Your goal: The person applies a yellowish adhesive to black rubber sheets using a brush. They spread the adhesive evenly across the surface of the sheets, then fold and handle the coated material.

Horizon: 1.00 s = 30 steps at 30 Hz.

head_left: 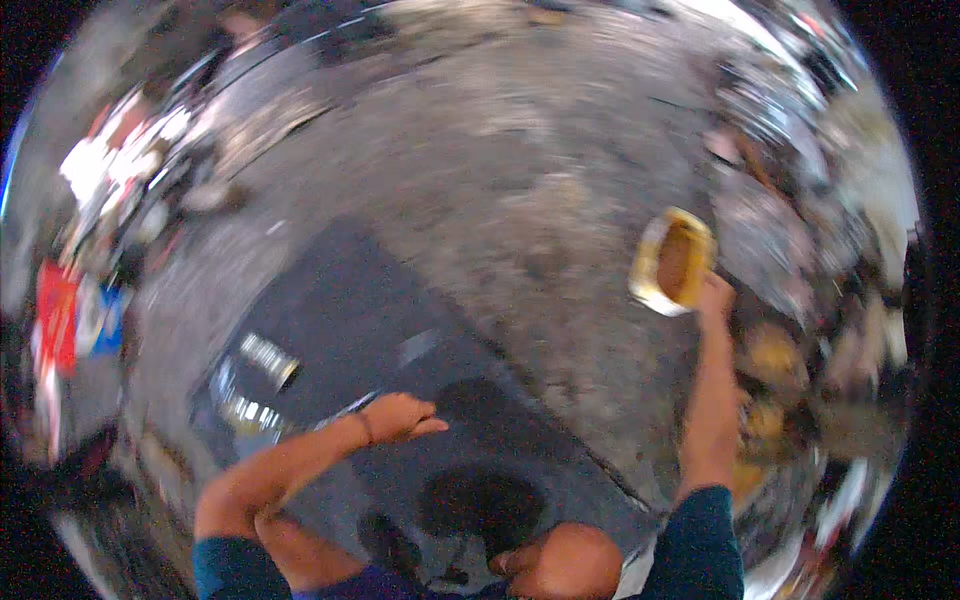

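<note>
My right hand [715, 298] reaches out over the ground at the right. It grips the near side of a yellow-and-white open container [647, 258] with brown contents, tilted so that the inside shows. My left hand [400, 416] hovers above a dark mat [350, 285], its fingers curled; whatever they may hold is hidden. A thin pale strip [358, 403] shows beside the left wrist, too blurred to name. Left of that hand, a small cylindrical thing with a pale label [268, 358] and a shiny clear-looking item [250, 412] lie on the mat.
Grey, rough ground [540, 130] stretches beyond the mat. Blurred clutter with crumpled plastic [765, 235] lines the right side. Red [57, 315] and blue [108, 320] items lie at the far left. My bare knee [575, 560] is at the lower edge.
</note>
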### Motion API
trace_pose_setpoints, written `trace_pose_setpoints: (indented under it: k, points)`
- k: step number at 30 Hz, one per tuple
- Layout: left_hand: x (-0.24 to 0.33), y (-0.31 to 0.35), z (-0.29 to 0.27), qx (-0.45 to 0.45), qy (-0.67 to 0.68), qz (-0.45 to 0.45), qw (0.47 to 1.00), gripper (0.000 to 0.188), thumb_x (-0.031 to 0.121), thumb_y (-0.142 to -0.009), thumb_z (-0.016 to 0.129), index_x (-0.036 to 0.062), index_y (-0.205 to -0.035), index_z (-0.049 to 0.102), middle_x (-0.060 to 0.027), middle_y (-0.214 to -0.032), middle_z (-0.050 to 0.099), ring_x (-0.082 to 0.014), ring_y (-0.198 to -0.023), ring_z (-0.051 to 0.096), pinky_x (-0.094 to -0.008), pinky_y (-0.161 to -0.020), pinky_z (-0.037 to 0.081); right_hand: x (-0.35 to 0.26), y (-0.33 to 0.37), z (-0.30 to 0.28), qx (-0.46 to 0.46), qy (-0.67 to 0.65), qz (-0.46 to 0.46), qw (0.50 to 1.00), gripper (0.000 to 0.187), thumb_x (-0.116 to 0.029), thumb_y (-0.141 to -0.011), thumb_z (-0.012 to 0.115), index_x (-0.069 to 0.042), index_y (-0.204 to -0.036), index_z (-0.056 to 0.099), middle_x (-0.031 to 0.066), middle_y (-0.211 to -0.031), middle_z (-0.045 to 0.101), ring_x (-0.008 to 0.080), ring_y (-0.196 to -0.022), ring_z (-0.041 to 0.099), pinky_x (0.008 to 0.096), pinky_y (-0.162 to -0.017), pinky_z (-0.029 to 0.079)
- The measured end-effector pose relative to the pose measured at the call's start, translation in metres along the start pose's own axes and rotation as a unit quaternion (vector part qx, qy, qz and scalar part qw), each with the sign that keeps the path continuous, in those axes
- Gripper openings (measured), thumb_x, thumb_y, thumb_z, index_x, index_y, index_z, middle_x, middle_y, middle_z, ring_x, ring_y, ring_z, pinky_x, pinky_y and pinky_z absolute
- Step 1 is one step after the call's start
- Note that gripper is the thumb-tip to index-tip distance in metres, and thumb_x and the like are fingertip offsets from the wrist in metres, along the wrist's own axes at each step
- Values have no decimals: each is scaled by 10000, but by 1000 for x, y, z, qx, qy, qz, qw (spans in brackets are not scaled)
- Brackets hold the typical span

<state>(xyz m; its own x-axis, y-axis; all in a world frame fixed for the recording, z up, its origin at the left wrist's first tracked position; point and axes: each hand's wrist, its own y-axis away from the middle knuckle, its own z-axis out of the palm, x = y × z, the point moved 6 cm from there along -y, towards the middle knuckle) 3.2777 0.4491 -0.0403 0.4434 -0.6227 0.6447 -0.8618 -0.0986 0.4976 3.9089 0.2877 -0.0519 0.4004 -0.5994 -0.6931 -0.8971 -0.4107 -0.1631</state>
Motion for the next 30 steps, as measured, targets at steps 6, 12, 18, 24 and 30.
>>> trace_pose_setpoints:
  k: [6,12,18,24,30]
  points:
    - [-51,180,21,-49,65,-178,981,283,347,-849,696,90,-960,730,-125,-854,724,-299,-803,697,-426,-726,543,-54,68,44,-149,39,-143,978,308,-238,-967,589,55,-953,682,103,-831,688,160,-749,620,320,-697,502]
    - [-79,316,142,193,267,-335,883,281,280,-913,612,51,-1033,723,-100,-787,729,-240,-728,711,-403,-716,562,-269,241,95,-335,-100,-204,915,308,-243,-961,606,54,-1023,663,113,-885,699,172,-746,622,323,-708,500]
    - [-113,408,229,213,47,-463,859,461,354,-919,634,33,-1248,605,-191,-1194,638,-292,-1202,566,-401,-1003,453,-466,431,151,-493,-143,-383,768,303,-235,-915,635,22,-1067,684,154,-930,726,215,-840,698,345,-758,537]
    - [-79,442,219,600,738,58,305,707,391,-924,640,37,-1458,341,-153,-1399,490,-300,-1299,470,-425,-1065,394,-563,673,195,-630,-158,-428,628,262,-218,-902,620,0,-1023,700,127,-873,722,182,-749,674,331,-709,530]
    - [-114,473,245,682,673,11,287,617,277,-887,637,8,-1390,400,-117,-1342,530,-256,-1241,522,-426,-1041,433,-553,818,232,-759,-169,-361,514,307,-261,-944,581,-19,-1101,687,160,-1052,708,269,-934,687,379,-846,525]
